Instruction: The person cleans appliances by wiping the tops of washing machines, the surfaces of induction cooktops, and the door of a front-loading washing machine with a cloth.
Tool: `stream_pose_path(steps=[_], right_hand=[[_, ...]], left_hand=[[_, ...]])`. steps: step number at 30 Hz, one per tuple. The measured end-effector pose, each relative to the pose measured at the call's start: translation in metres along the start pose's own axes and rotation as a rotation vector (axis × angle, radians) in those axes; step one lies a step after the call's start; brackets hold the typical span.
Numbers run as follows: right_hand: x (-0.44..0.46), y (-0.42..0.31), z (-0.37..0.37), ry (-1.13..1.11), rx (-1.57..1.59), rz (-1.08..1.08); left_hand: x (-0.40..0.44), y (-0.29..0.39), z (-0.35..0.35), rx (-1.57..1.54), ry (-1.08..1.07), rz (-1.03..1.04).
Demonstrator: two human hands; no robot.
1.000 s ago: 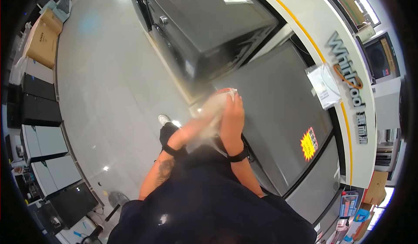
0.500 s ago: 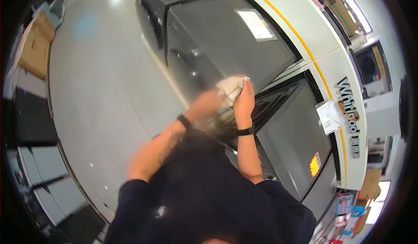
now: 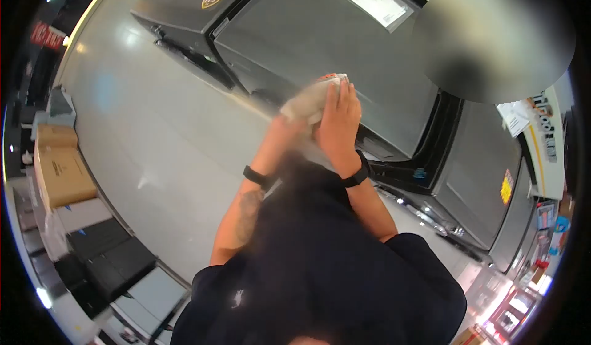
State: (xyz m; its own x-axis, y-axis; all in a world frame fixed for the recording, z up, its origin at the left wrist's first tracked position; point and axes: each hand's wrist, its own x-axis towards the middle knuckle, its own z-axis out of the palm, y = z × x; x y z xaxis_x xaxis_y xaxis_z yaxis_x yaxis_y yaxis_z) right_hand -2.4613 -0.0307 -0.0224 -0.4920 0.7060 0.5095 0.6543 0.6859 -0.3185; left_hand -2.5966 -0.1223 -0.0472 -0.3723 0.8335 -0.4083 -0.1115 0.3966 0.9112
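Observation:
A whitish cloth (image 3: pixel 306 103) with a bit of orange-red at its upper edge is bunched between my hands, above the front edge of a dark grey appliance (image 3: pixel 320 37). My right hand (image 3: pixel 338 120) is closed on the cloth's right side, fingers pointing up along it. On the lower left side, my left hand (image 3: pixel 288 137) grips the cloth; motion smears its fingers. Whether the cloth touches the appliance I cannot tell. Each wrist carries a black band.
A second dark grey appliance (image 3: pixel 477 160) with a yellow sticker stands to the right. A paper in a clear sleeve (image 3: pixel 369 0) lies on the first one. Cardboard boxes (image 3: pixel 64 172) line the left side beyond the grey floor (image 3: pixel 160 154). A round blurred patch (image 3: pixel 492 37) covers the upper right.
My view has turned, and the appliances appear shifted right and rotated. Both hands and the cloth sit slightly higher in view, with my right hand flatter against the cloth.

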Motion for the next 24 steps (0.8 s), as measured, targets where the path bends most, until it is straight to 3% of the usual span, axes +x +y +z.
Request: stream_pose_path(steps=[4,9,12,15,17,20,24], right_hand=[[0.025,-0.028,0.015,-0.126,0.134,-0.041],[0.007,-0.009,0.002,-0.224,-0.069,-0.067],[0.016,-0.008,0.000,-0.182,-0.132,-0.051],[0.020,-0.022,0.008,-0.146,-0.182,0.025],[0.021,-0.034,0.013,-0.134,-0.208,0.084],[0.026,-0.041,0.016,-0.112,-0.242,0.133],[0.026,-0.042,0.020,-0.117,-0.253,0.127]], left_hand=[[0.019,0.012,-0.059,-0.184,-0.110,0.061],[0.046,0.032,-0.073,0.228,-0.486,-0.055],[0.061,0.023,-0.064,0.486,-0.445,0.498],[0.071,0.018,-0.075,0.295,-0.606,0.167],[0.073,0.033,-0.087,0.306,-0.693,0.069],[0.076,0.070,-0.096,0.170,-0.805,-0.072],[0.086,0.053,-0.093,-0.189,-0.894,-0.078]])
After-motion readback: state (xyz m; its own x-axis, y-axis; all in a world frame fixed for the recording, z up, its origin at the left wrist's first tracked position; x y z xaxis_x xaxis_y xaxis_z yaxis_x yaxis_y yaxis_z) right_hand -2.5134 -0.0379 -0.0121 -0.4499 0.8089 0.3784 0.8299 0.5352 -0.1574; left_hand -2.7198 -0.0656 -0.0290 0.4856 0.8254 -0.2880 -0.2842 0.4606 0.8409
